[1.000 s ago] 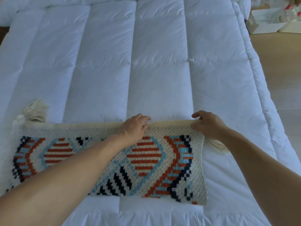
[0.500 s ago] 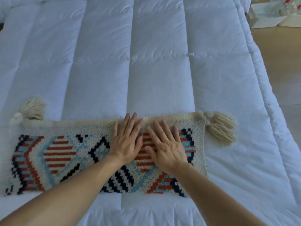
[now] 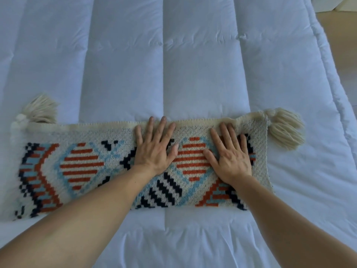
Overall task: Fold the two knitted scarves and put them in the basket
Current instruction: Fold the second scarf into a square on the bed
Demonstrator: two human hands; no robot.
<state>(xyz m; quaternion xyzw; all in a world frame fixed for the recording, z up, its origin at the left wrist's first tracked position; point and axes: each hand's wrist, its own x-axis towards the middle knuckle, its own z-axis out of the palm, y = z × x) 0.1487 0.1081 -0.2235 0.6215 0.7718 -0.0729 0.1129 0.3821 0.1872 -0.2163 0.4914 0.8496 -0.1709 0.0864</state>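
Note:
A cream knitted scarf [image 3: 83, 167] with red, light blue and navy patterns lies folded lengthwise across the white quilt [image 3: 201, 70]. Cream tassels stick out at its far left corner [image 3: 39, 109] and its far right corner [image 3: 284, 128]. My left hand [image 3: 154, 149] lies flat on the scarf near its middle, fingers straight and spread. My right hand [image 3: 231, 157] presses flat on the scarf's right part, fingers spread too. I see only one scarf and no basket.
The quilt covers nearly the whole view. Its right edge [image 3: 332, 105] drops off to a wooden floor [image 3: 345, 41]. A pale object [image 3: 195, 6] is cut off at the top right corner.
A second ago both hands pinched the scarf's far edge. They then laid flat on it side by side, and have now slid apart, the right hand moving toward the right end.

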